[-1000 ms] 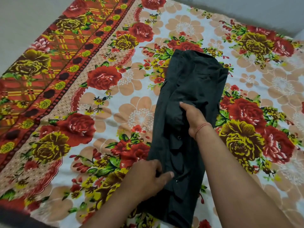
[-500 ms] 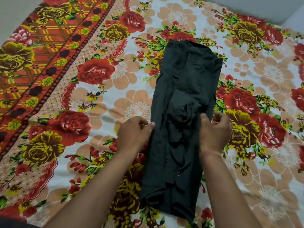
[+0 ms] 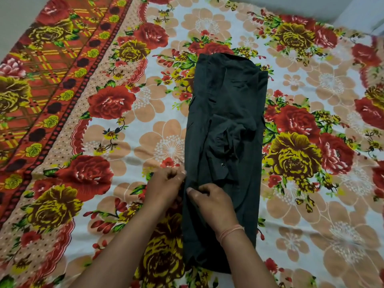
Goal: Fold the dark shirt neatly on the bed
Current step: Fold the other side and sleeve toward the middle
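Note:
The dark shirt (image 3: 226,125) lies on the bed as a long narrow strip, its sides folded inward, running from near me to the far side. A crumpled sleeve and one button show near its middle. My left hand (image 3: 165,183) pinches the shirt's left edge about a third of the way up. My right hand (image 3: 212,201) rests on the cloth just beside it, fingers curled and pinching fabric at the same edge. A thin thread band circles my right wrist.
The bed is covered by a floral bedsheet (image 3: 116,125) with red and yellow roses and a red checked border on the left. Grey floor or wall (image 3: 311,7) shows past the far edge.
Both hands have moved nearer to me and together at the shirt's left edge; half a second ago they held opposite sides. The right hand crossed over from the right edge.

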